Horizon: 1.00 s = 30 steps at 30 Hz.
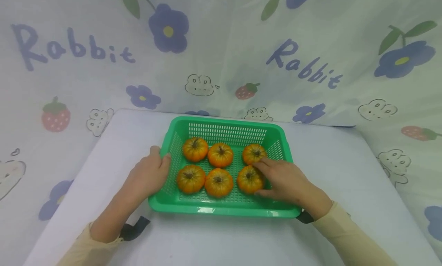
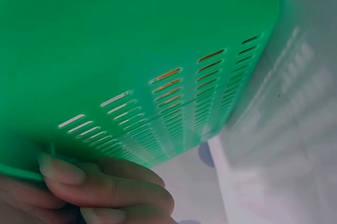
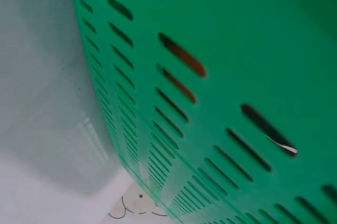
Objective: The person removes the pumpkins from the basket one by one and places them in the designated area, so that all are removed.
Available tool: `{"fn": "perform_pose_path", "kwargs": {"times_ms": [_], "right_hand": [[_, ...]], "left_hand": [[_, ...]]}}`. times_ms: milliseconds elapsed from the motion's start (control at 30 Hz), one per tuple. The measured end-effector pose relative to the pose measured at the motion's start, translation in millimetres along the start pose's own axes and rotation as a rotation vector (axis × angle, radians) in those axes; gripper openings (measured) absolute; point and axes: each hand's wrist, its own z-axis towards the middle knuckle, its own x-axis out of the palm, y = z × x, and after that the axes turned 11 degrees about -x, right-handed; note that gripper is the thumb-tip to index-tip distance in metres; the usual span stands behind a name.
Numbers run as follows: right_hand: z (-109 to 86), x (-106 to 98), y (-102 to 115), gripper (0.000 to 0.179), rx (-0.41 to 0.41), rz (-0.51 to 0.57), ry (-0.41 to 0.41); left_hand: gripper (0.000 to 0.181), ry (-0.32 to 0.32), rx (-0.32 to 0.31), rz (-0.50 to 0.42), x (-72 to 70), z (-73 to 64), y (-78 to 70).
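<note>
Left grip (image 1: 150,174): curled round left rim of green slotted basket (image 1: 224,211)
Right grip (image 1: 284,179): clasping front-right mini pumpkin (image 1: 248,181)
Other pumpkins (image 1: 219,183): five, stems up

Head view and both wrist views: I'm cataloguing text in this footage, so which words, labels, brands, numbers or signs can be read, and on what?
"Rabbit": purple lettering at left on the patterned cloth behind the table.
"Rabbit": purple lettering at right, on the same cloth.
No other text can be read: none shows on the green basket or the pumpkins, and none in either wrist view.
</note>
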Motion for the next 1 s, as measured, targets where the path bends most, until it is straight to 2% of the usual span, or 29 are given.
{"fn": "perform_pose_path", "kwargs": {"times_ms": [167,600,767,1000], "right_hand": [[-1.6,-1.2,-1.4,0.076,0.005,-0.008,-0.002],[-0.5,-2.1,-1.5,0.073,-0.008,0.045,-0.091],[0.7,-5.1,-0.3,0.071,0.021,0.078,-0.083],[-5.8,-5.9,2.2,0.076,0.063,0.127,-0.078]], "left_hand": [[0.058,0.004,-0.004,-0.012,0.5,0.4,-1.8],[0.053,-0.002,-0.004,-0.035,-2.7,-0.9,-1.0],[0.052,0.003,-0.005,-0.06,-3.3,-1.1,-0.3],[0.047,0.019,-0.016,-0.136,3.6,-2.0,2.0]]}}
